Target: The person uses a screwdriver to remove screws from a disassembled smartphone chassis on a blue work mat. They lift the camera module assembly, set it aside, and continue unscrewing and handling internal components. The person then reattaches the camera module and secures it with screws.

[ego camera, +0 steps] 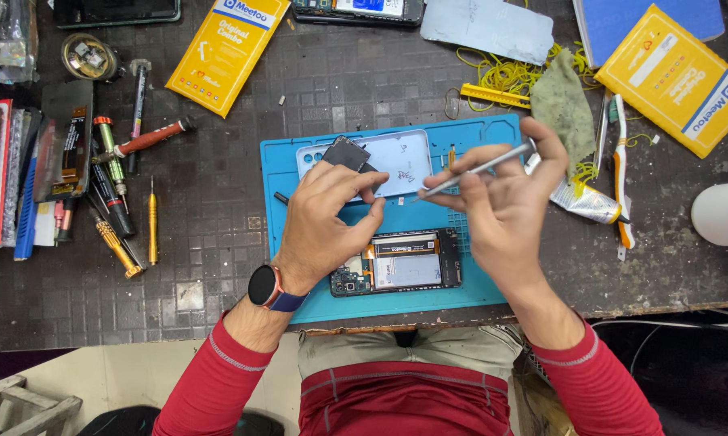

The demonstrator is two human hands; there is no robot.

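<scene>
My left hand [327, 222] pinches a small dark flat part [346, 153] between thumb and fingers above a blue work mat [477, 278]. Metal tweezers [481, 169] are gripped in my right hand [505, 202], their tip pointing left toward that part. Below both hands an opened phone [404, 262] lies on the mat with its battery and boards showing. A pale phone back cover [404, 161] rests at the far side of the mat, partly hidden by my left hand.
Several screwdrivers [130, 202] and tools lie at the left of the dark gridded bench. Yellow boxes [677, 77] [226, 48], a green cloth [562, 105], a glue tube [586, 202], yellow rubber bands [501, 77] and other phones [360, 10] surround the mat.
</scene>
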